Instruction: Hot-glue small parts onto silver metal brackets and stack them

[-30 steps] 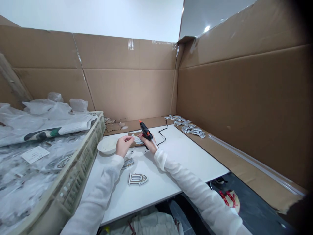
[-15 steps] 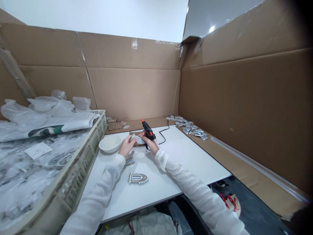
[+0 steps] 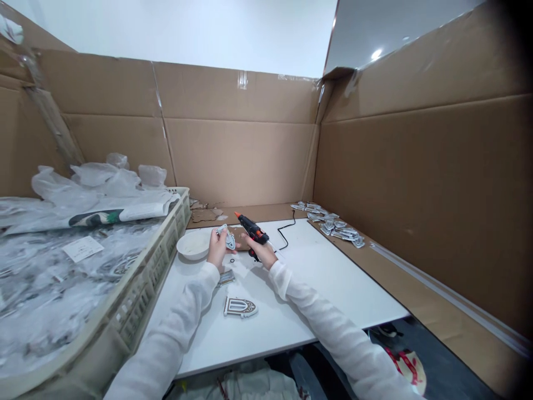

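Note:
My left hand [image 3: 217,250] is closed on a small white and grey arched ornament [image 3: 230,240], held up over the table near the bowl. In my right hand [image 3: 260,251] is a black glue gun [image 3: 252,228], its orange nozzle pointing up and to the left, above and beside the ornament. A second arched piece [image 3: 240,307], white with brown scrollwork, lies flat on the white table in front of me. Another small rectangular piece [image 3: 226,278] lies by my left wrist, partly hidden by the sleeve. A tiny dark ring [image 3: 232,260] rests between my hands.
To the left stands a cream plastic crate [image 3: 137,303] full of bagged pieces, with plastic bags [image 3: 83,189] on top. A white bowl [image 3: 192,246] sits beside it. Several ornaments [image 3: 339,229] are piled at the right. A black cord [image 3: 286,236] runs behind the glue gun. Cardboard walls enclose the table.
My left hand has turned the ornament more upright and drawn it away from my right hand. The glue gun has tilted further left. The whole view has shifted slightly.

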A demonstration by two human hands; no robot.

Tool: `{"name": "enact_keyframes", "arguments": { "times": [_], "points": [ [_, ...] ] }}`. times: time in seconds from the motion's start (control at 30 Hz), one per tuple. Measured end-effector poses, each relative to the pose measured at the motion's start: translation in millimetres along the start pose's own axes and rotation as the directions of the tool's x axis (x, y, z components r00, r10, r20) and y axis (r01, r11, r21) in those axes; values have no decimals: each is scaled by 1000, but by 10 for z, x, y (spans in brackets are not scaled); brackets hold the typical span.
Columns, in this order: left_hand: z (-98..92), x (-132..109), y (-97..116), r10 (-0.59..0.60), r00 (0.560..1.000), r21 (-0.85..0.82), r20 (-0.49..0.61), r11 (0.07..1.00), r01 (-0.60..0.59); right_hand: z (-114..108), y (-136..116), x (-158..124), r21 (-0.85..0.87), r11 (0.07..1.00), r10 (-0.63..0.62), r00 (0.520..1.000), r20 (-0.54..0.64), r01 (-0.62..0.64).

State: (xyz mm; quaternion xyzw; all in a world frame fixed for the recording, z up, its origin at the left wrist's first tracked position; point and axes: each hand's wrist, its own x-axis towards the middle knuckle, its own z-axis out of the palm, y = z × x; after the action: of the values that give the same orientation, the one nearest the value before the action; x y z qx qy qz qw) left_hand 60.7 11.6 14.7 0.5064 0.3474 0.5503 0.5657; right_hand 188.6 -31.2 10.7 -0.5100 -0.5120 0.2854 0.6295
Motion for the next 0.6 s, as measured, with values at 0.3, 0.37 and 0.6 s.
{"name": "enact_keyframes", "arguments": {
  "times": [0.3,0.37,0.6],
  "points": [
    [18,9,-50,80,990,26,116,996,-84,29,84,32,33,999,36,998,57,-38],
    [20,5,-40,82,990,35,112,996,-86,32,88,30,64,996,62,997,55,-65],
    [40,-15,-3,87,990,17,115,996,-90,25,94,36,37,994,99,995,7,-100]
  ]
}}
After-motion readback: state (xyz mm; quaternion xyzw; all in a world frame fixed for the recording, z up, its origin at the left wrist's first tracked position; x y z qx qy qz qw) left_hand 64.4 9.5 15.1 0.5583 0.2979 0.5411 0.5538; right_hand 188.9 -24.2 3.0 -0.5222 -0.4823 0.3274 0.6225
